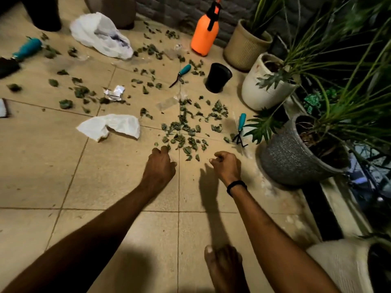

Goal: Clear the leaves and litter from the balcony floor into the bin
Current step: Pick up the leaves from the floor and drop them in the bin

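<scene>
Head view: a bare foot (222, 269) stands on the beige tiled balcony floor (105, 187). Beyond it, the left hand (160, 163) curls its fingers at the near edge of the scattered dry green leaves (184, 132). The right hand (226, 163) is curled, thumb on forefinger. Whether either grips a leaf cannot be told. The thickest leaf patch stretches away from the hands along a tile joint. A speckled grey plant pot (296, 151) and a teal-handled hand rake (240, 130) crowd its right side; a crumpled white paper sheet (112, 125) lies to its left. Farther off are a black plastic pot (218, 78), a white plastic bag (99, 34), an orange spray bottle (204, 32) and a grey brick wall (169, 7).
</scene>
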The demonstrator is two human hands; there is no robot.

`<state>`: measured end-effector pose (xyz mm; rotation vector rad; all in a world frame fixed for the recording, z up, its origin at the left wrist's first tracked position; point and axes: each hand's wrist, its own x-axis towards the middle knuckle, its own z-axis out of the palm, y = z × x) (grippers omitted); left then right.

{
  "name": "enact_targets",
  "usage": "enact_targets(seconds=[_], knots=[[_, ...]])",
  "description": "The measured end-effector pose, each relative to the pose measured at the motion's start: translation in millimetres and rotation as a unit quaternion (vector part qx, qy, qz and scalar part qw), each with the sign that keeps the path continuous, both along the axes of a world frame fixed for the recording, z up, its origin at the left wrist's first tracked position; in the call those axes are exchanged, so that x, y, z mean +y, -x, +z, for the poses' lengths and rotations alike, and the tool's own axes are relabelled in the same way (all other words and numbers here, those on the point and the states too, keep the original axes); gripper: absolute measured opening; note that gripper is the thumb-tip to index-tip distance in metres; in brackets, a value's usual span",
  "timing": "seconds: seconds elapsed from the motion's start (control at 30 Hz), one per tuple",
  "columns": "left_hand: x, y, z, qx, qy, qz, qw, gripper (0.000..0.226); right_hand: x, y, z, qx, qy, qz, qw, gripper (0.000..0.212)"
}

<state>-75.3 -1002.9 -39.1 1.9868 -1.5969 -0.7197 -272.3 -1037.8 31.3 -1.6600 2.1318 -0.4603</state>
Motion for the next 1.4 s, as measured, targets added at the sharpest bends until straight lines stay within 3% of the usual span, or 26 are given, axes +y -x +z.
enact_targets(seconds=[0.17,0.33,0.5,0.77,0.9,1.1,1.17,1.3,1.4], knots=[[-14,2,4,0.003,-0.02,-0.003,1.0,0.071,-31,-12,-23,-0.016,-0.036,0.015,0.999,0.045],[-18,-6,8,-0.011,-0.012,-0.008,1.0,0.072,-30,-28,-72,0.012,-0.007,0.102,0.995,0.018],[-32,-2,6,-0.015,-0.013,0.019,1.0,0.066,-49,-34,-89,0.01,0.034,0.088,0.995,0.013],[-57,40,-2,-0.043,-0.032,-0.004,0.999,0.07,-71,-33,-71,-0.134,0.043,0.019,0.99,0.015],[-71,62,-7,-0.087,-0.042,-0.021,0.995,0.079,-83,-16,-65,-0.23,-0.032,-0.068,0.97,0.018],[-82,83,-13,-0.148,0.003,-0.047,0.988,0.019,-105,27,-64,-0.292,-0.027,-0.166,0.941,0.014],[-86,84,-16,-0.144,0.006,-0.033,0.989,0.011,-117,45,-60,-0.274,0.016,-0.179,0.945,0.019],[-107,91,-10,-0.069,0.018,0.057,0.996,0.023,-146,59,-49,-0.204,0.032,-0.154,0.966,0.034],[-126,110,11,0.147,-0.016,0.169,0.974,0.03,-162,66,-53,-0.188,-0.022,-0.131,0.973,0.04]])
